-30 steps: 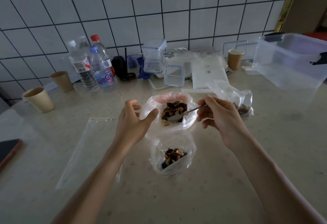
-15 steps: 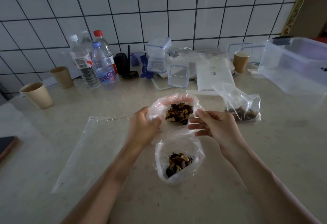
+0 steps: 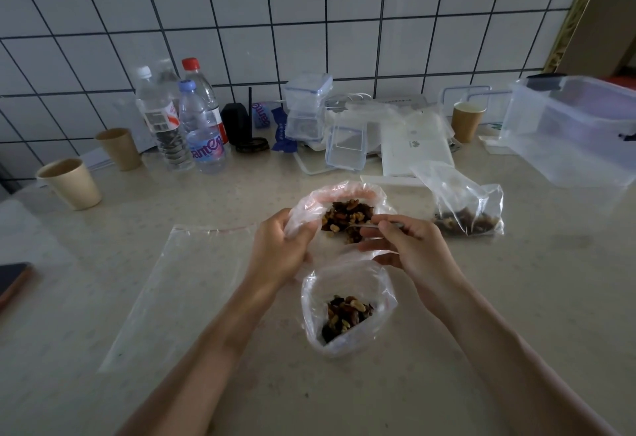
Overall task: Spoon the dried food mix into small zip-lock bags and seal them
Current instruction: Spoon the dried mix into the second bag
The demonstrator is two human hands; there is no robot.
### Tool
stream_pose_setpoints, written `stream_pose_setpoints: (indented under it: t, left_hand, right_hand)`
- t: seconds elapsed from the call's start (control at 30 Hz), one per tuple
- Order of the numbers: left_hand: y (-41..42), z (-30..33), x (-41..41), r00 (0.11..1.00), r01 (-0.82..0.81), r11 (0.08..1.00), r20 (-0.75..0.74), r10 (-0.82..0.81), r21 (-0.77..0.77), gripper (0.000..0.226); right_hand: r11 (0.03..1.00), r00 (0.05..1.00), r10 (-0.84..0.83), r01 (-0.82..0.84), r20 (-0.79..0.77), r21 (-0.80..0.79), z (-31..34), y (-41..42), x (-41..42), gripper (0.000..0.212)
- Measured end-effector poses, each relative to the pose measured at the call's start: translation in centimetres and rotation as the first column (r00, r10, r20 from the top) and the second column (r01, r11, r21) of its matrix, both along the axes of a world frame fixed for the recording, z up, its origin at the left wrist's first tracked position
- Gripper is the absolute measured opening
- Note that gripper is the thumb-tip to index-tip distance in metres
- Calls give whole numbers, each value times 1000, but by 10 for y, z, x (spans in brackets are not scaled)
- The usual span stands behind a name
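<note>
Dried food mix (image 3: 347, 220), a dark and tan heap of nuts and fruit, sits in a crumpled clear plastic supply bag (image 3: 339, 194) on the pale speckled counter (image 3: 516, 298), just beyond the hands. The head view is the only one. In it the left hand (image 3: 277, 253) grips the supply bag's near-left rim, fingers curled round the film to hold the mouth agape. The right hand (image 3: 409, 248) pinches the handle of a thin metal spoon (image 3: 370, 225), whose bowl reaches into the heap.

Half a second ago the spoon was not to be seen and the right fingers lay at the bag's edge; a second ago the spoon was likewise in the mix. So one scoop seems to have been delivered and another is beginning.

Directly nearer the person, a small clear zip-lock bag (image 3: 347, 311) stands open with a modest portion at its bottom, touching neither hand; it looks partly filled and unsealed. To the right, well apart, another small clear bag with mix (image 3: 464, 212) rests on the counter; whether it is sealed I cannot tell. A large flat empty clear bag (image 3: 172, 291) lies to the left.

Judging from this, filling continues and sealing of the near bag is yet to come.
</note>
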State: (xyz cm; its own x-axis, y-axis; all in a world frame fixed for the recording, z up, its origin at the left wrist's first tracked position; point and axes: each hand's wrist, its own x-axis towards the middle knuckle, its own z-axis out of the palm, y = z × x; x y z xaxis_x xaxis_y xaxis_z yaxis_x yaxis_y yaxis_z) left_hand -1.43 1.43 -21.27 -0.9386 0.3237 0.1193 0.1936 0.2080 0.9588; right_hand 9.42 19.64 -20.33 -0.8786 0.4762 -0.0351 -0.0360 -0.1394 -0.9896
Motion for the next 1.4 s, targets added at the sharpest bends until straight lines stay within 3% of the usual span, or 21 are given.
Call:
stream_pose_setpoints:
  t: [0.27,0.5,0.67,0.83,0.97,1.07,1.2,1.23,1.33,1.4]
  left_hand:
    - [-1,0,0,999,-32,999,-33,32,11,11]
    - [-4,1,-2,998,-68,997,6,68,37,22]
    - [-7,4,-4,994,-83,992,-75,76,-99,26]
    - [-11,9,-4,993,-72,990,-104,60,-118,43]
    - [-15,20,-2,968,-171,961,-216,124,-216,60]
    - [-24,27,11,954,-213,951,-257,152,-226,50]
    - [-44,29,40,912,-222,951,-392,125,-213,20]
    - [-48,30,47,919,-205,956,-377,115,-209,16]
    - [-57,33,66,969,-75,960,-247,7,-270,46]
    - [-59,33,76,985,37,947,-147,-88,-320,53]
  right_hand:
    - [994,999,-21,24,27,-109,3,7,1,23]
    - [989,998,-41,35,-38,-147,9,16,4,23]
    - [987,994,-45,29,-96,-158,16,19,6,24]
    - [986,987,-52,27,-151,-165,24,22,11,25]
    - [987,978,-22,-11,-208,-158,32,24,16,26]
    - [987,965,33,-72,-260,-142,36,27,18,26]
    - [980,942,132,-171,-308,-102,39,29,20,27]
    - [978,939,154,-189,-306,-89,39,29,20,27]
    - [969,932,219,-242,-290,-45,39,28,21,27]
    - [961,926,267,-277,-268,0,39,27,23,29]
